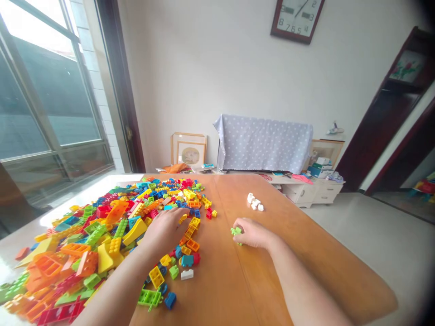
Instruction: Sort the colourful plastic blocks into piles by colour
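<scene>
My left hand (169,225) is over the right edge of a large heap of colourful toy building bricks (118,226). Its fingers and thumb are apart, with a yellow brick (182,219) showing in the gap; I see no firm grip on it. Over the bare wood, my right hand (254,233) pinches light green building bricks (235,231) between thumb and fingers. Beyond that hand lies a small group of white bricks (254,202). Nearer to me, a single white brick (187,274) lies beside a green brick (174,271) and a blue brick (170,300).
The wooden table (224,290) has a rounded right edge. Behind it stands a low white cabinet (311,192) with a dotted cloth (265,142) draped over a flat shape. A clock (297,20) hangs on the wall; windows (50,90) are at left.
</scene>
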Action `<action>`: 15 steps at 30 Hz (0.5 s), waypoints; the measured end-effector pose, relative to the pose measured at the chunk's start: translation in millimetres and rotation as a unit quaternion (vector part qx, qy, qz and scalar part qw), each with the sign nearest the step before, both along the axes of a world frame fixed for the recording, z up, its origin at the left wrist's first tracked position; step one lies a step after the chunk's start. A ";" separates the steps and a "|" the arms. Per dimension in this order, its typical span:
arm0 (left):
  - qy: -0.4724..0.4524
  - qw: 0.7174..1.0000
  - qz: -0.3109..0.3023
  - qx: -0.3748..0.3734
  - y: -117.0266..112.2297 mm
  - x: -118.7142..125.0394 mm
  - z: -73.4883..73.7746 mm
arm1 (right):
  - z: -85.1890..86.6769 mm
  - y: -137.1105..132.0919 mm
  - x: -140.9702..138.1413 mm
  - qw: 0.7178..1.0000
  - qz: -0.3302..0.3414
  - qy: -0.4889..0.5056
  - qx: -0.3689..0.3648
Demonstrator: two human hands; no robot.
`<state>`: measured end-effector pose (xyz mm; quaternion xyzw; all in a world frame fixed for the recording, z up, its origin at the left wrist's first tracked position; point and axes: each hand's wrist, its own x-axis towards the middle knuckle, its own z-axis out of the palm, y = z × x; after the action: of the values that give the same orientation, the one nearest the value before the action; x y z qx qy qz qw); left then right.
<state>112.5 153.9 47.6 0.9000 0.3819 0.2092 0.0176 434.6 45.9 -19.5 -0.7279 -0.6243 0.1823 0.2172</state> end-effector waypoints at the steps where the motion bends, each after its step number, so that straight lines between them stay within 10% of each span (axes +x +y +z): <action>1: -0.013 1.000 0.012 0.001 1.6 1.3 -2.9 | -3.1 2.7 5.3 1.000 -0.025 -0.015 0.011; 10: -0.059 0.997 0.048 0.028 6.8 -7.9 -28.0 | -12.8 8.9 37.0 0.970 -0.196 -0.043 0.137; 15: -0.057 0.996 0.054 0.042 12.4 -14.0 -31.6 | -5.5 23.7 -3.1 0.978 -0.096 0.039 0.181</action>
<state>98.5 166.3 15.9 0.8647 0.4192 0.2764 -0.0095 431.5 69.7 -25.0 -0.7255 -0.5652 0.0727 0.3858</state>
